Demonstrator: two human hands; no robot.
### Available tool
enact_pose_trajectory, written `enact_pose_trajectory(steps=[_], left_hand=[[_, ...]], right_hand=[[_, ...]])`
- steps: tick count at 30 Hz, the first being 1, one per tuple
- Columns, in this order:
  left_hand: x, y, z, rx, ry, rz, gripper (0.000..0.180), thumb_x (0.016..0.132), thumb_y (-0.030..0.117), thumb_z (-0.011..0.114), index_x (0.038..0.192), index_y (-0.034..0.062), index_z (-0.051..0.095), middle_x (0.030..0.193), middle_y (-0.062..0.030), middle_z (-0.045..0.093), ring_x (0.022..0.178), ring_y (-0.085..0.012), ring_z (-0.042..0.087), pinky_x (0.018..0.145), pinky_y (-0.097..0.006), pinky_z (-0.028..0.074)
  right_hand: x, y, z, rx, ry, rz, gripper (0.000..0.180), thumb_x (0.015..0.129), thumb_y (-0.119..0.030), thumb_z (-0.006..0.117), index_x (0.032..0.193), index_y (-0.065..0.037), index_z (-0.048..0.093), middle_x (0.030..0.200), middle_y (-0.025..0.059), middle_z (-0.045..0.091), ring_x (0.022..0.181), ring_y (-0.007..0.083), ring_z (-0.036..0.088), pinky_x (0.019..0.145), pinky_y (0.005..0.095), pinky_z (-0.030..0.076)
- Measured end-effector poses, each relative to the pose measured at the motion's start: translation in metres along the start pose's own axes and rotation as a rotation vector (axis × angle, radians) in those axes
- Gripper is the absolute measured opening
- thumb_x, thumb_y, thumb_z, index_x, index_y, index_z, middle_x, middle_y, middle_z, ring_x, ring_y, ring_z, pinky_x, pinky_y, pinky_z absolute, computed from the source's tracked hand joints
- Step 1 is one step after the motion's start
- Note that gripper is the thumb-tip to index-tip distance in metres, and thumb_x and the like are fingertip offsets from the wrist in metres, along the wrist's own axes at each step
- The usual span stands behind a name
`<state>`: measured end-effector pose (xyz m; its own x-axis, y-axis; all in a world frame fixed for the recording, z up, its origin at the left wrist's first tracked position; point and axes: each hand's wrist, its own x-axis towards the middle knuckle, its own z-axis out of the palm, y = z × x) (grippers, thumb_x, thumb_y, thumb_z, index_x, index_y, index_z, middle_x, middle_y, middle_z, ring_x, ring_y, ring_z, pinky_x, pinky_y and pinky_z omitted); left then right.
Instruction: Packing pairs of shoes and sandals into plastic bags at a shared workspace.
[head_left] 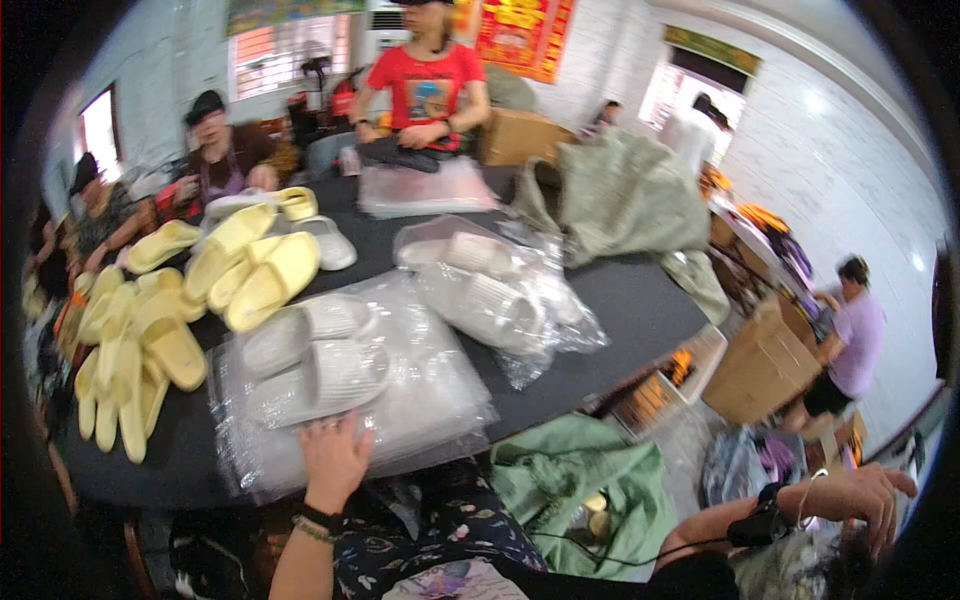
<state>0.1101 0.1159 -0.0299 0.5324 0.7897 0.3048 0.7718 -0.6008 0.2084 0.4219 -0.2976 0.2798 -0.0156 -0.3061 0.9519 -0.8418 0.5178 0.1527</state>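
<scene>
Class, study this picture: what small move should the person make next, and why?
Probably bring the right hand over to the clear plastic bags: it is stretched away from the table, while the left hand rests alone at the near edge of the pale slippers, lying on or in those bags.

You're in what looks like a packing workshop: yellow slide slippers [175, 345] heaped 10 o'clock, clear plastic bags [428, 375] stacked 12, olive sack [630, 195] 1, cardboard carton [763, 352] 2, co-workers [430, 90] round your table [635, 318].
</scene>
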Motion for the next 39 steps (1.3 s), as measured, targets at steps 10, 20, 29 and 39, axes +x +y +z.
enact_pose_trajectory(steps=[10,20,29,39], left_hand=[[-0.023,-0.004,-0.046,-0.471,0.340,0.195,0.014,0.084,0.010,0.066,0.094,0.0012,0.069,0.084,-0.0147,0.069,0.084,-0.0313,0.065,0.080,-0.041,0.049],[0.030,-0.122,-0.069,-0.202,0.585,-0.331,0.057,0.093,0.030,0.061,0.136,-0.0029,0.043,0.116,-0.0262,0.060,0.110,-0.0404,0.056,0.095,-0.047,0.043],[0.066,-0.148,-0.081,-0.846,-0.054,-0.753,0.073,0.091,0.044,0.064,0.143,0.0013,0.036,0.094,-0.0105,0.067,0.082,-0.0158,0.060,0.069,-0.029,0.049],[0.094,-0.136,-0.108,-1.173,0.466,-0.377,0.064,0.090,0.004,0.061,0.146,0.0026,0.031,0.092,-0.0101,0.070,0.064,-0.0106,0.059,0.055,-0.022,0.044]], right_hand=[[-0.235,0.098,-0.171,-0.987,1.038,1.358,0.035,0.089,-0.007,0.063,0.122,0.000,0.056,0.108,0.0112,0.068,0.087,0.0208,0.066,0.078,0.0324,0.052],[-0.315,0.179,-0.219,-1.599,0.172,1.945,0.053,0.090,-0.028,0.070,0.128,0.001,0.047,0.078,0.0181,0.068,0.071,0.0340,0.068,0.066,0.0408,0.053],[-0.343,0.178,-0.211,-1.231,0.523,1.868,0.049,0.088,-0.006,0.063,0.132,0.001,0.041,0.070,0.0150,0.067,0.058,0.0216,0.068,0.055,0.0323,0.053],[-0.329,0.191,-0.192,-1.211,0.605,1.766,0.046,0.089,0.001,0.059,0.132,-0.003,0.045,0.076,0.0106,0.070,0.060,0.0144,0.066,0.056,0.0275,0.052]])
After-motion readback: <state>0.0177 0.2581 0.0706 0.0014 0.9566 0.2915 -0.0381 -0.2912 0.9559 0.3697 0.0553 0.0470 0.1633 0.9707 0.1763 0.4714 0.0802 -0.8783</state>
